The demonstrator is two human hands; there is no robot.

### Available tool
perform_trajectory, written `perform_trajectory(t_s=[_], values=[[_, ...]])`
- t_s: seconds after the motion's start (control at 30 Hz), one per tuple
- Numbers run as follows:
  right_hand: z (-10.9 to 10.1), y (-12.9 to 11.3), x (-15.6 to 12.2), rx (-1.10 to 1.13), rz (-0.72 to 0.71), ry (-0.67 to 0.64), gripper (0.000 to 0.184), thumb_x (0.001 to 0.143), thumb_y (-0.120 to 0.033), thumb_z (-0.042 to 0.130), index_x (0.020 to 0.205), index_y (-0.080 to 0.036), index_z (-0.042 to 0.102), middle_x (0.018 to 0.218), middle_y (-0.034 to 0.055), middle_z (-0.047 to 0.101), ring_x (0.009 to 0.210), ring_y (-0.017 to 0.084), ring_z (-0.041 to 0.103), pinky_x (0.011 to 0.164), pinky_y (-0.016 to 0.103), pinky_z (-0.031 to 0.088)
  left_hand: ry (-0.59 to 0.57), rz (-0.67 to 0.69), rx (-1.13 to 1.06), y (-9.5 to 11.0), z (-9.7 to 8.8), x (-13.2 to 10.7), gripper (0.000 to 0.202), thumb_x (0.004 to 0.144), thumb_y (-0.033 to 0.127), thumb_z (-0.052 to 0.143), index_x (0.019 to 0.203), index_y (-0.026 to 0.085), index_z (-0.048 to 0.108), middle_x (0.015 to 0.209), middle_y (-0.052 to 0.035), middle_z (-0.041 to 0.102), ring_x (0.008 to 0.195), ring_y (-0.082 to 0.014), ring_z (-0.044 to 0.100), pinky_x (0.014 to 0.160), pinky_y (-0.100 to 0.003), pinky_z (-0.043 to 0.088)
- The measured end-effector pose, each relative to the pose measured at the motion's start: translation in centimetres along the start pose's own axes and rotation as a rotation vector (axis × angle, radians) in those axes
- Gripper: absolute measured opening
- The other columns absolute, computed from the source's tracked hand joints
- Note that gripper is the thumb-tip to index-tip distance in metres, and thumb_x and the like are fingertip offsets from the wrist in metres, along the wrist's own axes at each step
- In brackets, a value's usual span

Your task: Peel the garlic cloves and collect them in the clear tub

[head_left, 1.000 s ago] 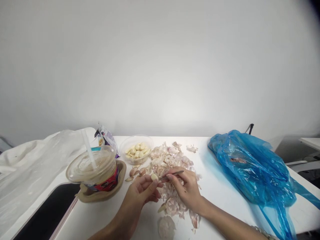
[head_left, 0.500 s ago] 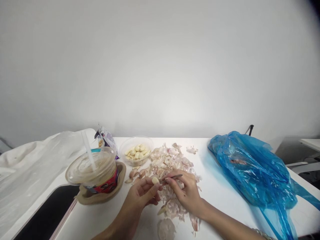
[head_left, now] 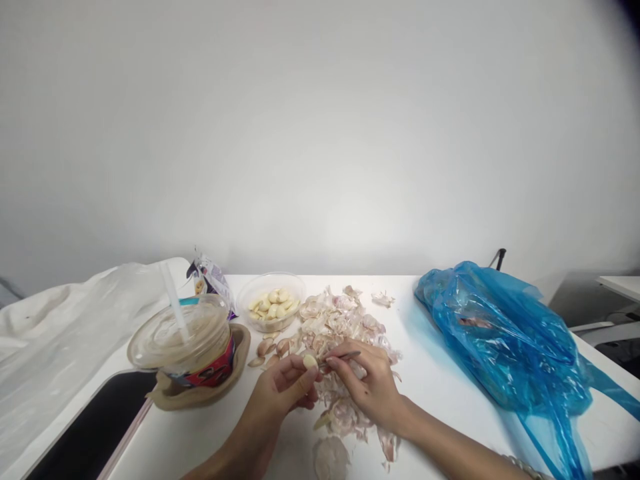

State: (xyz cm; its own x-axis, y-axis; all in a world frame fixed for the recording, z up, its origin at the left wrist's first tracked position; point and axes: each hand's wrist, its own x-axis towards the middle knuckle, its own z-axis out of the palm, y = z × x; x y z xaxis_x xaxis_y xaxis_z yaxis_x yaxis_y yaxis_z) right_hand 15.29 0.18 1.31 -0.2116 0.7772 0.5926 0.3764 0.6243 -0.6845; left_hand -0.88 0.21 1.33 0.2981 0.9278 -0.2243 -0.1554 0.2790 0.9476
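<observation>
Between thumb and fingers, my left hand [head_left: 287,387] pinches a pale peeled garlic clove [head_left: 309,361]. My right hand [head_left: 367,381] is closed on a slim dark metal tool [head_left: 345,355], perhaps a small knife; its working end is by the clove and hard to make out. Both hands are close together above a heap of garlic skins [head_left: 343,323]. Unpeeled garlic cloves [head_left: 283,346] lie just beyond my left fingers. Behind them, a clear round bowl [head_left: 245,293] holds several peeled cloves [head_left: 274,305].
On the left, a lidded drink cup [head_left: 205,367] with a straw sits in a cardboard holder [head_left: 200,397], beside a dark-screened device [head_left: 95,427]. A snack packet [head_left: 213,280] stands behind. Clear plastic [head_left: 85,333] covers the far left. A blue plastic bag [head_left: 505,333] lies on the right.
My right hand and the tool have shifted very slightly left, nearer the clove. My left hand keeps its pinch on the clove. The whole view has drifted by a few pixels.
</observation>
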Motion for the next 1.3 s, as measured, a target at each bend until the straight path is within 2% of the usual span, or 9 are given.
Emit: perform_trajectory(t_s=[0.47, 0.7, 1.03, 1.3], values=[[0.03, 0.05, 0.11, -0.043, -0.048, 0.021, 0.014, 0.085, -0.019, 0.046, 0.082, -0.018, 0.06, 0.069, 0.0034, 0.062, 0.062, 0.014, 0.058, 0.058, 0.025, 0.046, 0.018, -0.025, 0.004, 0.39, 0.38, -0.12, 0.016, 0.068, 0.031, 0.065, 0.066, 0.016, 0.06, 0.057, 0.0019, 0.056, 0.055, -0.0109, 0.046, 0.054, -0.022, 0.037], [-0.09, 0.16, -0.06, -0.02, -0.021, -0.052, 0.013, 0.085, -0.019, 0.046, 0.084, -0.018, 0.059, 0.071, 0.0034, 0.063, 0.065, 0.014, 0.058, 0.062, 0.025, 0.046, -0.006, -0.068, -0.026, 0.01, 0.14, 0.08, 0.017, 0.069, 0.031, 0.064, 0.065, 0.016, 0.059, 0.058, 0.0016, 0.055, 0.056, -0.0105, 0.046, 0.054, -0.021, 0.037], [-0.12, -0.04, 0.16, -0.017, -0.005, -0.043, 0.013, 0.085, -0.017, 0.047, 0.08, -0.017, 0.058, 0.068, 0.0025, 0.062, 0.063, 0.013, 0.057, 0.062, 0.024, 0.044, -0.048, -0.069, -0.028, 0.14, 0.13, 0.09, 0.017, 0.073, 0.03, 0.061, 0.066, 0.015, 0.056, 0.061, 0.0022, 0.055, 0.057, -0.0093, 0.045, 0.055, -0.021, 0.036], [-0.11, 0.12, -0.19, -0.015, -0.009, -0.096, 0.012, 0.086, -0.019, 0.047, 0.083, -0.015, 0.057, 0.069, 0.0034, 0.06, 0.064, 0.013, 0.056, 0.061, 0.023, 0.042, -0.061, -0.108, -0.061, 0.14, 0.09, 0.25, 0.018, 0.071, 0.03, 0.063, 0.063, 0.016, 0.055, 0.06, 0.0026, 0.055, 0.056, -0.0091, 0.045, 0.054, -0.021, 0.036]])
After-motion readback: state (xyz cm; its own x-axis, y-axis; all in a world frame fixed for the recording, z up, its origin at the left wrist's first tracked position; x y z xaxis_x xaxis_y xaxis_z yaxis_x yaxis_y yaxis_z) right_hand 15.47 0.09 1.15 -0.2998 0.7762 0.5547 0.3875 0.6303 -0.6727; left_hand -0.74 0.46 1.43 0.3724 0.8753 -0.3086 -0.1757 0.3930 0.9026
